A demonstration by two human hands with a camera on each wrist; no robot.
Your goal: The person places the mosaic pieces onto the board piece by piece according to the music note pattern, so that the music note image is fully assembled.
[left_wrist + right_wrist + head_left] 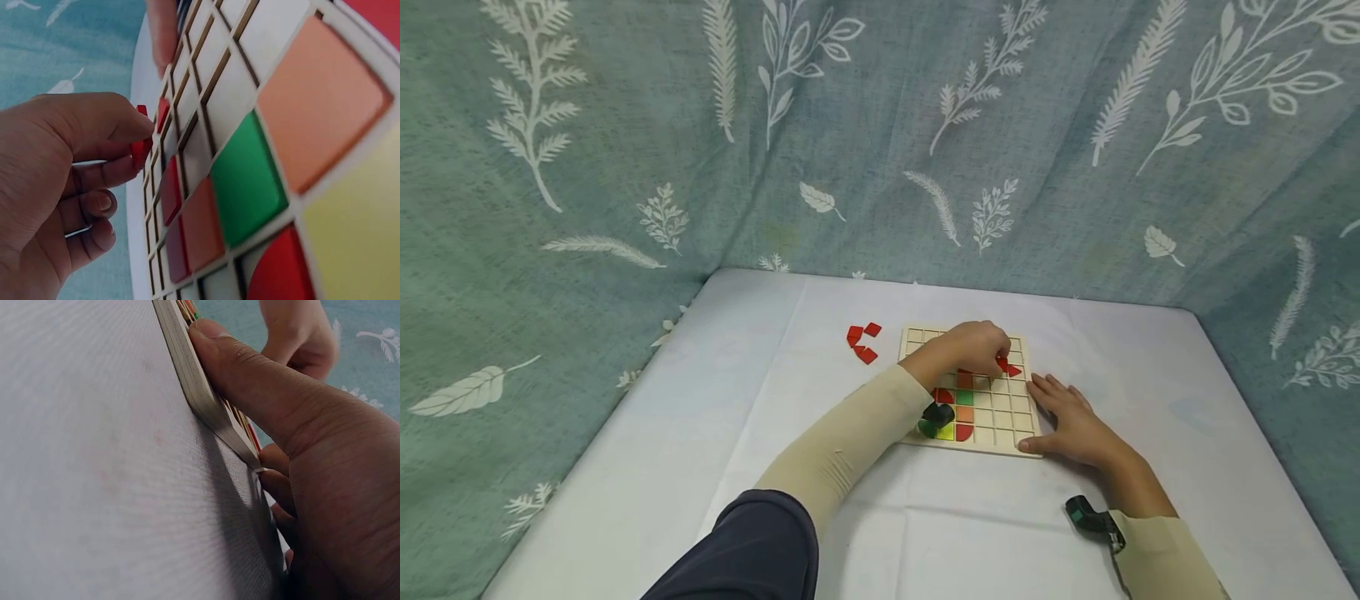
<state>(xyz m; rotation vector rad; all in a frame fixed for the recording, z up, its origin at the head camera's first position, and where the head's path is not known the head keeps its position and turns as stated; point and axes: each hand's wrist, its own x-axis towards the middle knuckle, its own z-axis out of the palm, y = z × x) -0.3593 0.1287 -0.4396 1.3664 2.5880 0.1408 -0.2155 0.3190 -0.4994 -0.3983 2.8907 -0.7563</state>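
Note:
Over the far right part of a pale wooden grid board (1003, 419), my left hand (979, 347) pinches a small red tile (140, 152) between thumb and fingers. Another red piece (1014, 371) lies in a cell just beside it. My right hand (1071, 419) rests at the board's right edge, fingers spread, with its thumb (240, 369) on the near corner. A green tile (249, 181), an orange tile (322, 103) and a yellow tile (359, 219) sit in the grid. Part of the board is hidden under the left forearm.
Several loose red tiles (867, 356) lie on the white cloth (820, 400) left of the board. A patterned green curtain (880, 167) stands behind the table. Dark wrist cameras sit at both sleeves; the left one (938, 415) hangs over the board's near left part.

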